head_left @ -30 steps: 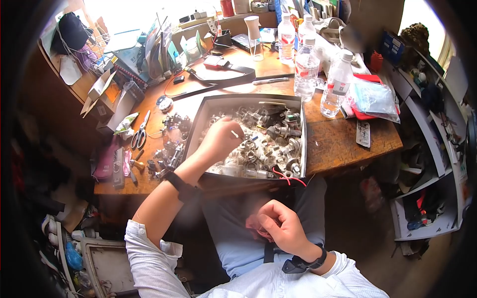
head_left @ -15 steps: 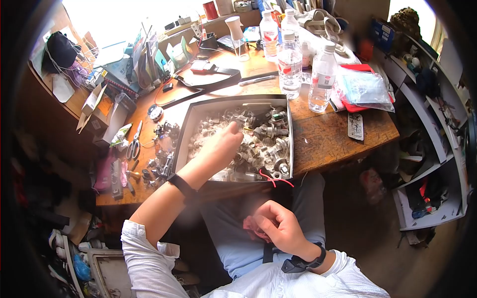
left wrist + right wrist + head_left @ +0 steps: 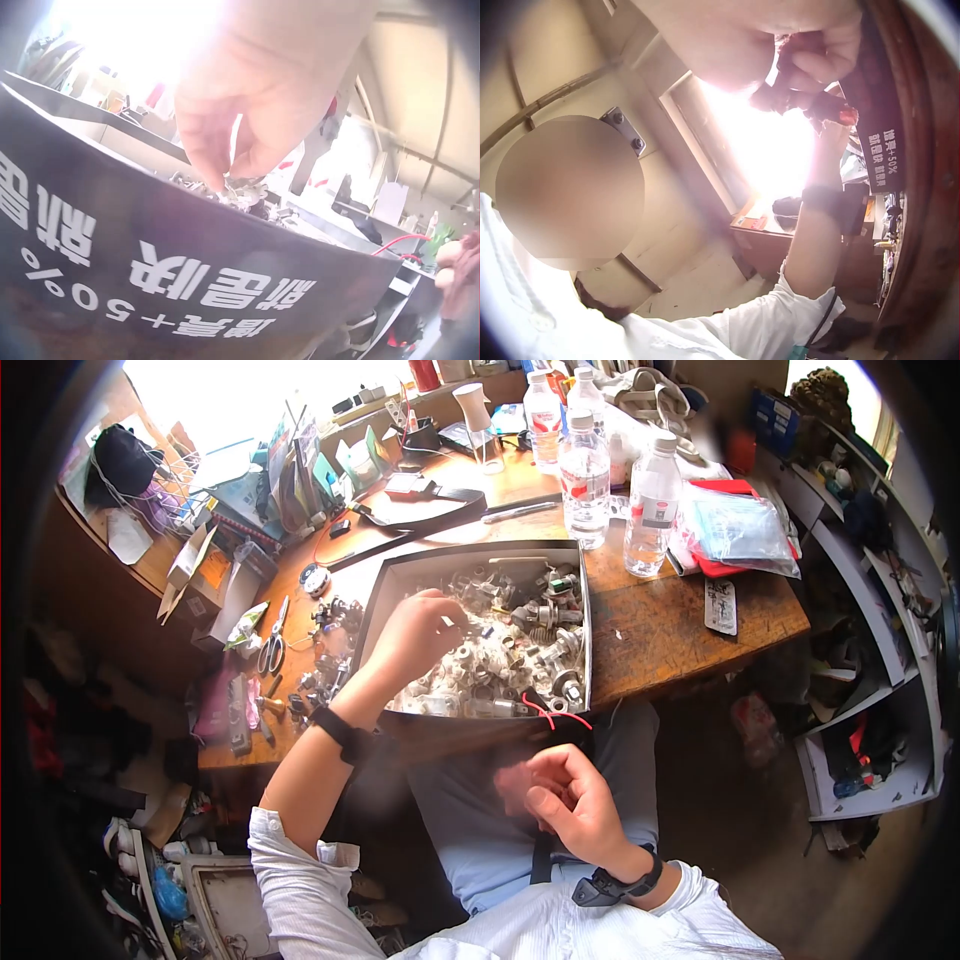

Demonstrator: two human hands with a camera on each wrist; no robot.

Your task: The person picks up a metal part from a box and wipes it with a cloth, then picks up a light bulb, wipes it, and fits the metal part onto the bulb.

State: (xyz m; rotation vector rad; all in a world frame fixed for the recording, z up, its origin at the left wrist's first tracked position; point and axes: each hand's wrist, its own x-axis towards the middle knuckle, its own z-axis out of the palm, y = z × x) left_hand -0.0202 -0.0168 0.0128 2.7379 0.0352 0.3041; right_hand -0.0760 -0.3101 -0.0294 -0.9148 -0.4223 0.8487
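Note:
A shallow dark box (image 3: pixel 588 622) with a pale inside stands at the desk's front edge, filled with small dusty metal and whitish fittings (image 3: pixel 500 670), several of them shaped like vehicle bulbs. My left hand (image 3: pixel 415 635) reaches in over its left half. In the left wrist view, the thumb and fingertips come together on a small light-coloured fitting (image 3: pixel 234 182) just above the heap. Over my lap, my right hand (image 3: pixel 580 805) grips a crumpled reddish cloth (image 3: pixel 513 788); in the right wrist view the cloth (image 3: pixel 829 109) hangs from the curled fingers.
A loose pile of similar fittings (image 3: pixel 330 670) lies left of the box, beside scissors (image 3: pixel 272 645). Several water bottles (image 3: pixel 652 510) stand behind it on the right, near a plastic-wrapped packet (image 3: pixel 745 535). A red wire (image 3: pixel 552 712) hangs over the box's front edge.
My left hand dips toward the middle of the heap, then comes back up and left within the box. My right hand lifts slightly with the cloth, which is now blurred.

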